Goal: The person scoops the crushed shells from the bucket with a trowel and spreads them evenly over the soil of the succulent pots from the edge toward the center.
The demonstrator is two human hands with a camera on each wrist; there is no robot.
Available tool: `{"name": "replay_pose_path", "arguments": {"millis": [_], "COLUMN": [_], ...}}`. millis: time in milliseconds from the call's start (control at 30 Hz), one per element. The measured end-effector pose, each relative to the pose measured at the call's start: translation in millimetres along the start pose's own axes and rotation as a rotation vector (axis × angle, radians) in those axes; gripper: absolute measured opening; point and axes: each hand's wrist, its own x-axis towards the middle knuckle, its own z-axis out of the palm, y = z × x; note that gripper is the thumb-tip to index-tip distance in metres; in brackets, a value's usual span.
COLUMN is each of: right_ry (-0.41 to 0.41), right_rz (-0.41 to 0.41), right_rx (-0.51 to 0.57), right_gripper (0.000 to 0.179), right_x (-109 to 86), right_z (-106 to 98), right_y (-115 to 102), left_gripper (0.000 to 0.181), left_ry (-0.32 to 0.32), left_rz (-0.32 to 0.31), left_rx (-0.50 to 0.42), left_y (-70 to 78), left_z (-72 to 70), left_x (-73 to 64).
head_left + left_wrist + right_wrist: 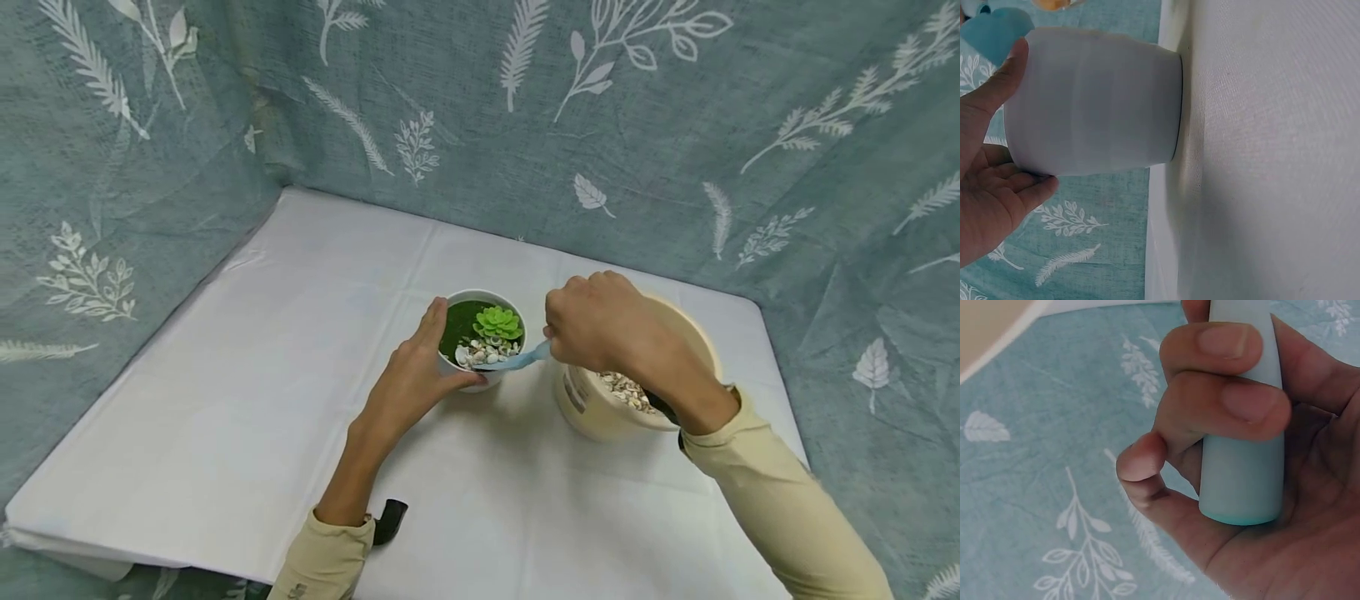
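Observation:
A white plant pot (1097, 103) stands on the table, held near its rim between the thumb and fingers of my left hand (411, 371). Inside it are a bright green succulent (497, 322), dark green moss-like cover (456, 323) and pale pebbles (487, 354). My right hand (596, 321) grips the light blue handle of a small trowel (1241, 481), fingers curled round it. The trowel's blue end reaches over the pot's near right rim, right at the pebbles. What lies on its blade is hard to see.
Just right of the pot stands a cream bucket (592, 408) with loose pebbles (628, 392) in it, partly under my right forearm. A white cloth covers the table (225, 400). Teal leaf-patterned curtains (450, 100) hang behind and at both sides.

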Motion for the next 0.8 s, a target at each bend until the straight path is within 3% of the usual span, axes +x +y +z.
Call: {"name": "replay_pose_path", "arguments": {"millis": [367,800], "right_ry": [-0.155,-0.053], "right_rz": [0.029,0.005], "right_rx": [0.111,0.255], "right_gripper": [0.033,0.041], "right_x": [10.9,-13.7], "right_z": [-16.5,1.3], "right_y": [5.4,29.5], "left_gripper": [0.122,0.12], "left_ry": [0.005,-0.02], "left_rz": [-0.001,-0.025], "left_rx": [-0.013,0.036], "left_y": [2.0,3.0], "left_z": [1.6,0.6], "left_x": [0.5,0.7]}}
